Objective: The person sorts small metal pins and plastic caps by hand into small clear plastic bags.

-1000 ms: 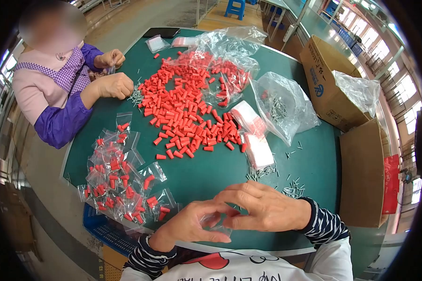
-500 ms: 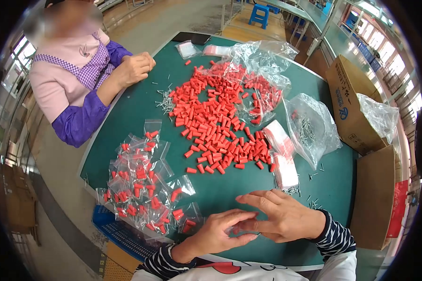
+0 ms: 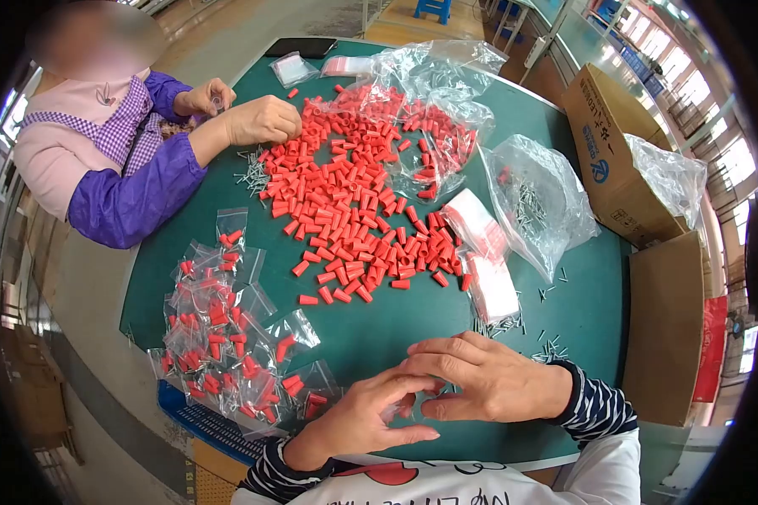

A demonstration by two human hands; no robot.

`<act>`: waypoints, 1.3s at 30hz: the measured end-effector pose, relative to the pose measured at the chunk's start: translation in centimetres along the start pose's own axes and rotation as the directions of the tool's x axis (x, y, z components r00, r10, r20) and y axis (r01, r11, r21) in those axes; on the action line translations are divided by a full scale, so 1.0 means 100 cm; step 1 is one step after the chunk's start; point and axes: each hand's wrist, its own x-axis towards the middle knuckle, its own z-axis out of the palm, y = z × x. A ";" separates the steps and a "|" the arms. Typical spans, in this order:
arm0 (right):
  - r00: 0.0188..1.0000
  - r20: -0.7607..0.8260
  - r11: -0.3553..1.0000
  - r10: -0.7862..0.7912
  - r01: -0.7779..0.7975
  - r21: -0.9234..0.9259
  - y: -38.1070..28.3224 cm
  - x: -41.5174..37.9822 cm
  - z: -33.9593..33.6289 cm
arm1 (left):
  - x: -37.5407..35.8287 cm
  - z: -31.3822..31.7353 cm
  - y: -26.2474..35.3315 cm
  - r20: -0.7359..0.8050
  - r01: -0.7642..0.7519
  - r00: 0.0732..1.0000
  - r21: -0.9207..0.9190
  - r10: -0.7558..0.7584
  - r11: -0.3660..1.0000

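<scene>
My left hand point(image 3: 364, 418) is at the near edge of the table, its fingers curled around a small clear plastic bag point(image 3: 393, 411), mostly hidden. My right hand point(image 3: 490, 380) meets it from the right, with the thumb and curled fingers at the bag's edge; the fingertips are partly covered. Left of my hands lies a heap of filled clear bags point(image 3: 227, 337), with red tapered plastic caps and thin metal pieces inside. Beyond my hands spreads a big pile of loose red caps point(image 3: 345, 210). A stack of flat bags point(image 3: 493, 286) lies just beyond my right hand.
Loose screws point(image 3: 550, 349) lie right of my right hand, and a large clear bag point(image 3: 535, 202) holds more. Cardboard boxes point(image 3: 615, 160) stand along the right edge. A co-worker's hand point(image 3: 265, 120) is at the far-left side of the pile. A blue basket point(image 3: 202, 421) is below the table's left edge.
The view has shifted, moving the table contents left and up. The co-worker's hands have parted, one reaching to the red caps. My right fingers have come down closer over my left fingers.
</scene>
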 end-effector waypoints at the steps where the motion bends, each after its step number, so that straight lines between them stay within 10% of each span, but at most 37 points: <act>1: 1.000 -0.018 1.000 0.022 -0.022 0.019 -0.001 -0.001 0.001 | 0.001 0.001 0.001 0.004 -0.022 1.000 0.008 0.022 1.000; 12: 0.985 -0.151 0.944 0.087 -0.033 0.329 0.008 0.005 -0.007 | -0.001 -0.003 0.006 -0.137 -0.074 0.987 0.030 0.078 0.997; 22: 0.933 -0.223 0.914 0.284 -0.334 -0.232 0.092 0.044 0.030 | 0.002 0.002 -0.004 -0.401 -0.016 0.913 0.133 0.069 0.991; 28: 0.925 -0.128 0.905 0.357 -0.377 -0.198 0.090 0.046 0.029 | 0.005 0.004 -0.010 -0.438 0.008 0.895 0.192 0.078 0.981; 39: 0.834 -0.225 0.705 0.504 -0.247 0.665 0.020 0.015 0.026 | 0.008 0.006 -0.011 -0.495 0.098 0.869 0.196 0.012 0.976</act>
